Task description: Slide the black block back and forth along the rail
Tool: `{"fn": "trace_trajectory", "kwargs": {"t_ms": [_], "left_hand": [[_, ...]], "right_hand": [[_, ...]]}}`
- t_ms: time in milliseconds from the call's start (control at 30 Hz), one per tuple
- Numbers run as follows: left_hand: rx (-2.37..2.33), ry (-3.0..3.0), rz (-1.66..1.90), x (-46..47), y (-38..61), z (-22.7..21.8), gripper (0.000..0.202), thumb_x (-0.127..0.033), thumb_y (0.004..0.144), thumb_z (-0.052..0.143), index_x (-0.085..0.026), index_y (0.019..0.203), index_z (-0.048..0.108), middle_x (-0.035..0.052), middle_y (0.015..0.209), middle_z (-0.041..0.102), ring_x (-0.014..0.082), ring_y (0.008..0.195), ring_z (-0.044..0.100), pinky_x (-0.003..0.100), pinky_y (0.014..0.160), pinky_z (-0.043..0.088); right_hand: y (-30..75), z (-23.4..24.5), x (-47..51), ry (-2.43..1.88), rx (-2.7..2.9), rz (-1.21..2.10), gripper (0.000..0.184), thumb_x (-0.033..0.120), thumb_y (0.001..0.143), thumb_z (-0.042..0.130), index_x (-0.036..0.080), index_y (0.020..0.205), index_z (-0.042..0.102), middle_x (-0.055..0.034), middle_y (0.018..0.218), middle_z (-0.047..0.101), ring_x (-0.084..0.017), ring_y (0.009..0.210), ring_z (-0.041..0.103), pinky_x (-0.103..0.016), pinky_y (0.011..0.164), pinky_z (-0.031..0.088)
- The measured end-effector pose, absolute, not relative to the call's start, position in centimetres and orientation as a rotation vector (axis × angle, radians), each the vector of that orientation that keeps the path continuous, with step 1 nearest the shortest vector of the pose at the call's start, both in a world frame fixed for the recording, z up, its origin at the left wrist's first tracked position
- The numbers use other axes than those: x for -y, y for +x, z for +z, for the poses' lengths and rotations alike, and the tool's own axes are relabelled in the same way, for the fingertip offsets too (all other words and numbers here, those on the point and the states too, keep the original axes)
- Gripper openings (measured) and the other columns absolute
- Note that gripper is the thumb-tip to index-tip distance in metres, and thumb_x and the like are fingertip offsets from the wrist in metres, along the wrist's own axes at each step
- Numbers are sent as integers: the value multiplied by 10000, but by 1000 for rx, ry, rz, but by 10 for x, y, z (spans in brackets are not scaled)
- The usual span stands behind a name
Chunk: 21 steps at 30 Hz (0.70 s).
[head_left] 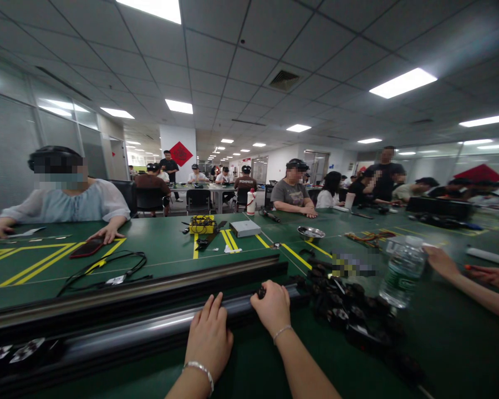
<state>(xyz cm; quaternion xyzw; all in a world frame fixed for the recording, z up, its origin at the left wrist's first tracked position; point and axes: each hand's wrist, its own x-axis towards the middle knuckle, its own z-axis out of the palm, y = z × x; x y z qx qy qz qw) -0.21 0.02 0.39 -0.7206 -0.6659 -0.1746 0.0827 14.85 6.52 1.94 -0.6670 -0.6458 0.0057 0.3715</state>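
A long dark channel-shaped rail with a shiny inner face lies across the green table before me. My left hand rests on it, fingers stretched out and holding nothing. Just to its right, my right hand is closed in a pinch on a small black part at the rail; my fingers cover most of this part. Several black and silver pieces sit at the rail's left end. Beside the right end is a heap of small black parts. A second rail lies behind, roughly parallel.
A clear water bottle stands at the right, near another person's hand. Farther back are a metal bowl, a grey box, a yellow box with cables and a black cable. People sit across the table.
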Motion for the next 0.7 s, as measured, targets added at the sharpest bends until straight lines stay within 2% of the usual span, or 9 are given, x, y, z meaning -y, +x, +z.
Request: {"fn": "trace_trajectory", "kwargs": {"t_ms": [300, 700], "left_hand": [[2001, -2153, -509, 0, -1, 5, 360, -176, 705, 383, -212, 1028, 539, 7, 1403, 335, 177, 1296, 242, 376, 1016, 243], [1984, -2151, -525, -1, -1, 3, 351, -188, 707, 377, -214, 1017, 539, 8, 1398, 344, 183, 1292, 256, 383, 1006, 257]], "right_hand": [[147, 20, -65, -1717, 1653, 7, 100, 232, 642, 486, 197, 721, 535, -36, 775, 604, -183, 865, 537, -344, 953, 211], [150, 23, -66, -1751, 1692, 10, 114, 250, 642, 508, 194, 734, 546, -48, 764, 600, -201, 846, 540, -305, 823, 315]]}}
